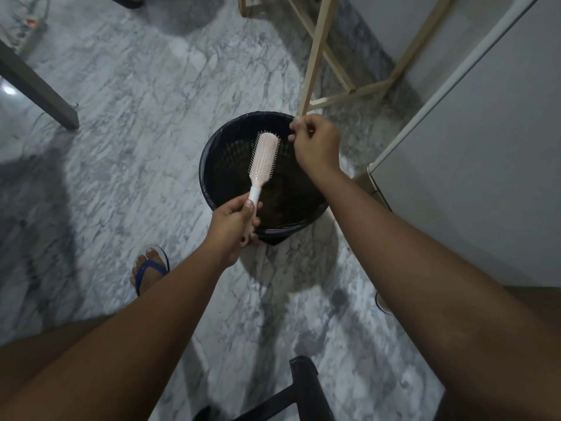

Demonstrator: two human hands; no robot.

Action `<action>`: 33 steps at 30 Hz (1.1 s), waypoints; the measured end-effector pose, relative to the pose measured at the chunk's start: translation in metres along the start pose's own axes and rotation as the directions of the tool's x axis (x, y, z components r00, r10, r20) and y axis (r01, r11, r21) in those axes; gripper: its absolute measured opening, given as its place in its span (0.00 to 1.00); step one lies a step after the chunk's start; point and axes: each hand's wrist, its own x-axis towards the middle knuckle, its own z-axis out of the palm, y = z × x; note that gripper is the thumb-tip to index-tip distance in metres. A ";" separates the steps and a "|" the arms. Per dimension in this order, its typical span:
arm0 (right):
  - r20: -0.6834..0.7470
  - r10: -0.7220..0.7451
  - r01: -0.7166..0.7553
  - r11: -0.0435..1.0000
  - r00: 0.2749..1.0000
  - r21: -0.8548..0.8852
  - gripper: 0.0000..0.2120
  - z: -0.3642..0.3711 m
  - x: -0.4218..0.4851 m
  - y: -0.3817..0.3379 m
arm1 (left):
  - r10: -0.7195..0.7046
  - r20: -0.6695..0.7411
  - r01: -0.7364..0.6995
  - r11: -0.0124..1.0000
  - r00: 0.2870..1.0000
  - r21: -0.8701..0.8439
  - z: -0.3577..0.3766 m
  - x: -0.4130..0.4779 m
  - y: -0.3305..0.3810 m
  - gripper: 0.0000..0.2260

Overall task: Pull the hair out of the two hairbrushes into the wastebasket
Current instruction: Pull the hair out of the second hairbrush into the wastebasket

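Observation:
A pale pink hairbrush (264, 158) with a white neck is held over the black mesh wastebasket (212, 153), bristles facing up and right. My left hand (235, 226) grips its handle at the basket's near rim. My right hand (315, 144) hovers above the basket's far right rim with fingertips pinched together; whether hair sits between them is too small to tell. Brownish matter lies at the basket's bottom. A second brush is not in view.
Grey marbled floor surrounds the basket. A light wooden frame (315, 56) stands just behind it, a white appliance (473, 165) to the right, a table leg (39, 89) far left, a black chair base (300, 390) near me. My foot in a blue sandal (150, 268) rests left of the basket.

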 end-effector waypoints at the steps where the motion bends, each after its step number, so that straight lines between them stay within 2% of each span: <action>1: -0.018 0.010 -0.010 1.000 1.000 0.005 0.11 -0.001 0.000 0.002 | 0.004 -0.004 -0.004 1.000 1.000 -0.003 -0.001 0.001 0.001 0.12; 3: 0.018 0.024 -0.023 0.999 1.000 -0.046 0.12 -0.003 -0.002 0.006 | 0.016 -0.007 -0.016 1.000 1.000 -0.011 -0.002 0.001 0.003 0.12; 7: 0.248 0.143 -0.121 0.988 0.958 -0.101 0.14 -0.002 -0.014 0.007 | 0.042 0.012 -0.042 0.999 0.999 0.026 0.002 0.001 0.004 0.12; 12: 0.215 0.109 -0.057 0.970 0.970 -0.237 0.15 0.000 -0.011 0.001 | 0.091 0.025 -0.094 0.984 0.995 0.149 0.001 -0.002 0.003 0.13; 15: 0.207 0.113 -0.055 0.962 0.972 -0.268 0.11 -0.003 -0.008 0.001 | 0.120 0.013 -0.119 0.966 0.993 0.229 -0.001 0.000 0.002 0.14; 19: 0.200 0.092 -0.026 0.950 0.975 -0.311 0.09 -0.001 -0.006 0.002 | 0.108 0.010 -0.107 0.966 0.994 0.233 0.003 0.001 0.000 0.14; 22: 0.186 0.107 -0.069 0.977 0.977 -0.202 0.11 -0.001 -0.002 0.000 | 0.063 -0.003 -0.062 0.988 0.998 0.140 0.007 0.000 0.001 0.13; 25: 0.100 0.167 -0.162 0.985 0.981 -0.058 0.16 -0.002 0.003 0.004 | 0.057 -0.007 -0.056 0.992 0.998 0.115 0.005 0.001 0.002 0.13; 27: 0.049 0.180 -0.178 0.983 0.982 -0.039 0.16 -0.004 0.004 0.007 | 0.052 -0.010 -0.050 0.994 0.999 0.099 0.003 0.002 0.003 0.13; 31: 0.144 0.025 0.001 0.984 0.989 -0.180 0.11 -0.004 -0.006 0.004 | 0.036 -0.023 -0.034 0.996 0.999 0.077 0.003 0.003 0.003 0.13; 33: 0.218 0.015 0.034 0.975 0.976 -0.219 0.14 -0.001 -0.011 0.002 | 0.033 -0.017 -0.032 0.997 0.999 0.072 0.008 0.001 0.003 0.13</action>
